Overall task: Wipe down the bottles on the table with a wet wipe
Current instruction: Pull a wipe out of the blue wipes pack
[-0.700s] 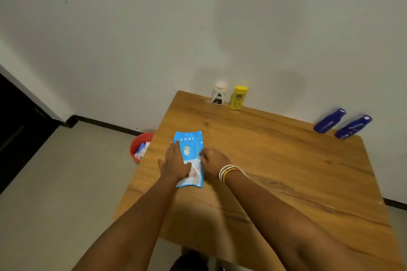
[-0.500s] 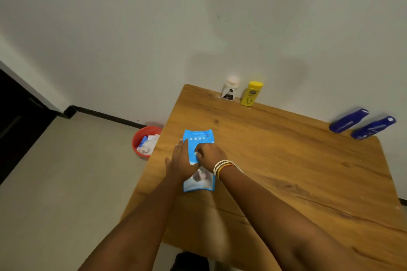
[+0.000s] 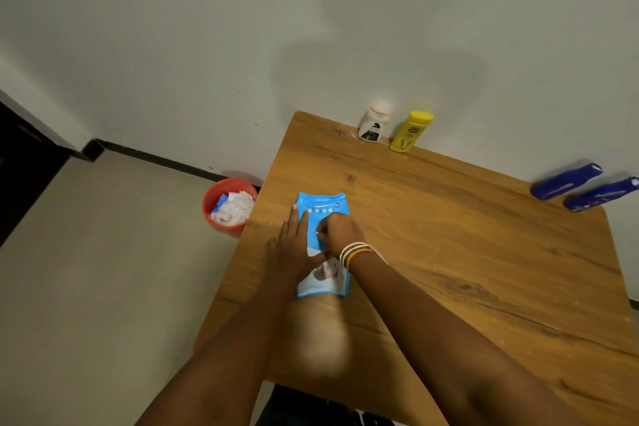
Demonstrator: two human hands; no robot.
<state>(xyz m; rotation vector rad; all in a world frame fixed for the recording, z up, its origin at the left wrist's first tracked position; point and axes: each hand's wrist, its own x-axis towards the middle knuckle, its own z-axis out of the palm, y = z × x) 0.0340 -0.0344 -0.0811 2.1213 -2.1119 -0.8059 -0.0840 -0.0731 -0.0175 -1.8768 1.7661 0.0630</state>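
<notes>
A blue wet-wipe pack (image 3: 323,207) lies flat near the left edge of the wooden table (image 3: 449,252). My left hand (image 3: 294,242) presses flat on the pack's left side, fingers together. My right hand (image 3: 340,230) rests on the pack's middle with fingertips pinched at its flap. A white bottle (image 3: 373,123) and a yellow bottle (image 3: 409,131) stand at the table's far edge against the wall. Two dark blue bottles (image 3: 565,180) (image 3: 601,194) lie on their sides at the far right.
A red bin (image 3: 224,206) holding crumpled white wipes stands on the floor just left of the table. The wall runs behind the table's far edge. Bare wood stretches between the pack and the bottles.
My right hand slid from the pack's right edge onto its middle and pinched there. The left hand stayed pressed on the pack. The camera view shifted left and down.
</notes>
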